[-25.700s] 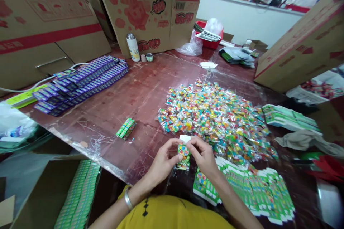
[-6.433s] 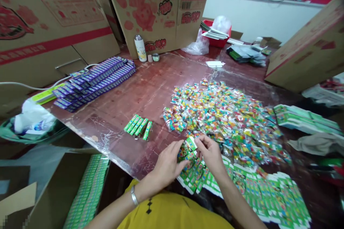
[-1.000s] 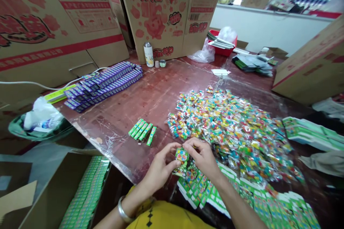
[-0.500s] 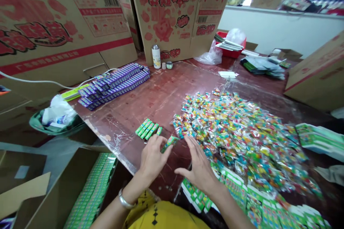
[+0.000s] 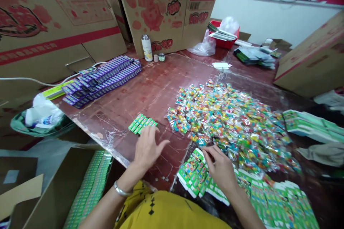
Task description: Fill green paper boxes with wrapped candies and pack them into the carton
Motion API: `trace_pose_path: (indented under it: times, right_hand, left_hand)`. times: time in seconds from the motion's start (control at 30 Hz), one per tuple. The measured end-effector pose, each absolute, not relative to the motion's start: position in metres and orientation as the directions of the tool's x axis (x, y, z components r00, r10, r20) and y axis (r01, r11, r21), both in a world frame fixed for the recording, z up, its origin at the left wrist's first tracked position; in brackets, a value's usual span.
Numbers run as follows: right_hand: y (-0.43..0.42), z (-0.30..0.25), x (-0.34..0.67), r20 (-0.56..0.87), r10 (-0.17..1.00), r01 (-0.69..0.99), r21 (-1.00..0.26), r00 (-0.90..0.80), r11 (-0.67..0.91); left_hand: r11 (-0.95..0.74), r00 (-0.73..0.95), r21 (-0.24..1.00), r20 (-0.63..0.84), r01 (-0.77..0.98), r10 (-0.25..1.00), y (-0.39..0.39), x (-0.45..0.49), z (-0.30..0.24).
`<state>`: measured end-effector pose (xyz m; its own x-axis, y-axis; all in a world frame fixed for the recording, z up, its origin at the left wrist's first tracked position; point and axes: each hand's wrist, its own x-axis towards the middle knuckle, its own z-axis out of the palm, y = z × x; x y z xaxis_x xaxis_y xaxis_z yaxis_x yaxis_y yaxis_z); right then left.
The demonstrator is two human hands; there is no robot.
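My left hand [image 5: 147,147] is at the near end of a short row of small green candy boxes [image 5: 139,123] on the table. Its thumb is spread away from the fingers, and the fingertips partly cover the last box. My right hand [image 5: 219,166] is over a spread of flat green cartons [image 5: 192,173], its fingers pinched at the white end of one of them. Beyond it lies a wide heap of small clear candy packets [image 5: 228,118] with bright coloured pieces inside.
Purple boxes [image 5: 104,78] are stacked in rows at the table's left edge. A cardboard box of green boxes [image 5: 90,186] stands at lower left. A white bottle [image 5: 146,48] stands before large cartons [image 5: 158,14]. A red basket [image 5: 227,42] is at the back.
My left hand has set the green box at the end of the row and spread its thumb. My right hand has moved down and right to the flat cartons. The view has shifted.
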<state>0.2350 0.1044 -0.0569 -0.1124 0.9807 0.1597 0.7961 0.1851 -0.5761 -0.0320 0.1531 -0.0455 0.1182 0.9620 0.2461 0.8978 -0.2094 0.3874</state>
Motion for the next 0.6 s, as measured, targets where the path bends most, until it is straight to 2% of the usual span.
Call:
trace_pose_path:
  times: [0.1, 0.17, 0.23, 0.3, 0.4, 0.47, 0.53, 0.6]
  right_hand:
    - [0.099, -0.063, 0.239, 0.128, 0.982, 0.873, -0.453, -0.136, 0.180]
    - [0.098, -0.069, 0.235, 0.141, 0.982, 0.919, -0.357, -0.126, 0.169]
    - [0.098, -0.074, 0.231, 0.153, 0.984, 0.949, -0.286, -0.094, 0.135]
    - [0.099, -0.076, 0.228, 0.153, 0.985, 0.956, -0.270, -0.075, 0.115]
    - [0.101, -0.072, 0.227, 0.180, 0.983, 0.921, -0.376, -0.039, 0.105]
    - [0.104, -0.065, 0.227, 0.182, 0.983, 0.840, -0.535, 0.013, 0.088]
    - [0.108, -0.059, 0.225, 0.074, 0.995, 0.658, -0.753, 0.067, 0.011]
    - [0.113, -0.053, 0.222, -0.111, 0.990, 0.393, -0.910, 0.086, -0.136]
  left_hand:
    - [-0.372, 0.374, 0.540, 0.111, 0.755, 0.921, 0.129, -0.001, -0.053]
    - [-0.408, 0.465, 0.549, 0.040, 0.729, 0.884, 0.116, 0.017, -0.062]
    - [-0.410, 0.485, 0.524, -0.005, 0.746, 0.875, 0.109, 0.027, -0.071]
    - [-0.398, 0.475, 0.503, -0.029, 0.768, 0.879, 0.107, 0.030, -0.077]
    - [-0.376, 0.464, 0.509, -0.053, 0.774, 0.884, 0.106, 0.029, -0.078]
    - [-0.363, 0.464, 0.554, -0.048, 0.749, 0.884, 0.105, 0.028, -0.075]
    - [-0.358, 0.464, 0.632, -0.002, 0.687, 0.886, 0.104, 0.029, -0.069]
    - [-0.358, 0.454, 0.709, 0.059, 0.608, 0.889, 0.105, 0.031, -0.063]
